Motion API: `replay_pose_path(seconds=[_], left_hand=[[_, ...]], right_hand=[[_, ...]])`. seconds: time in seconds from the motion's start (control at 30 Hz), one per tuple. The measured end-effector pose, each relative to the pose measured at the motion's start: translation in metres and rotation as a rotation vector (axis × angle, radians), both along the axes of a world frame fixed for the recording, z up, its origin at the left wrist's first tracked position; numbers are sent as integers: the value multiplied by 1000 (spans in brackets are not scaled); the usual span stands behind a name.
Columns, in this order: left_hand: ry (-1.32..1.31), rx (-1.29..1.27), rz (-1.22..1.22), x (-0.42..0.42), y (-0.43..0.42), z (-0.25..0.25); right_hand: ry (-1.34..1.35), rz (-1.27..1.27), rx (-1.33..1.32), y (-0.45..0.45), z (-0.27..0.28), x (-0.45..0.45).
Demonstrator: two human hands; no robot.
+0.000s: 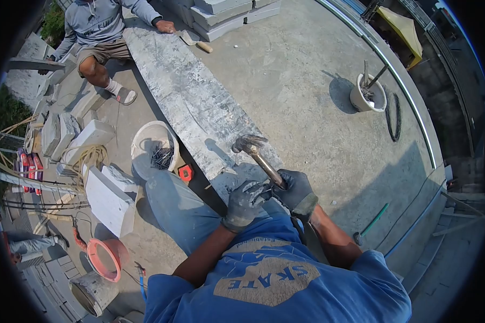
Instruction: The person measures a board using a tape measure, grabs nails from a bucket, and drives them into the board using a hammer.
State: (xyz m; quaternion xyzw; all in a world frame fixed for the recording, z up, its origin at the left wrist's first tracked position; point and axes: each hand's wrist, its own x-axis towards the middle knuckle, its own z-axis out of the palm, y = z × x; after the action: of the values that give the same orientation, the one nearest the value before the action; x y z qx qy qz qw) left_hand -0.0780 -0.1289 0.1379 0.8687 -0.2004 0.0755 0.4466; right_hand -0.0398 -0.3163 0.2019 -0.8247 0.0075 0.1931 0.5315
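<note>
A claw hammer (265, 166) is held over the near end of a long, stained grey board (183, 91). My right hand (296, 194), in a dark glove, wraps round the lower part of its handle. Beside it, my left hand (245, 204) wears a dusty grey glove and has its fingers bent together near the handle's end; whatever they hold is too small to make out. The hammer's head points up and left, over the board. Left of the board stands a white bucket (155, 146) with nails in it, and a red tape measure (186, 173) lies near that bucket.
A seated co-worker (100, 32) rests a hand on the board's far end, near a trowel (203, 46). Pale blocks (110, 202) stand at left, above an orange bucket (103, 260). Another bucket (367, 94) with tools stands at right. A green-handled hammer (372, 222) lies at lower right.
</note>
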Motion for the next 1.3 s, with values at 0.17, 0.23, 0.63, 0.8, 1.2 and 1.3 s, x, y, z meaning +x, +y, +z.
replay_pose_path(seconds=[0.17, 0.23, 0.63, 0.8, 1.2, 1.3], left_hand=[[-28, 53, 56, -3, -5, -12], [-97, 51, 82, -2, -6, -17], [569, -808, 273, 19, -12, -73], [818, -942, 367, 95, 26, -52], [326, -343, 417, 174, 40, -85], [205, -106, 439, 174, 40, -113]], right_hand=[[-14, 71, 14, -3, -2, 13], [-11, 113, -16, -2, 10, 17], [232, -132, 258, -29, 26, 31], [188, -418, 322, -70, 23, 25], [302, -541, 240, -91, -15, -32], [324, -528, 245, -88, -21, -35]])
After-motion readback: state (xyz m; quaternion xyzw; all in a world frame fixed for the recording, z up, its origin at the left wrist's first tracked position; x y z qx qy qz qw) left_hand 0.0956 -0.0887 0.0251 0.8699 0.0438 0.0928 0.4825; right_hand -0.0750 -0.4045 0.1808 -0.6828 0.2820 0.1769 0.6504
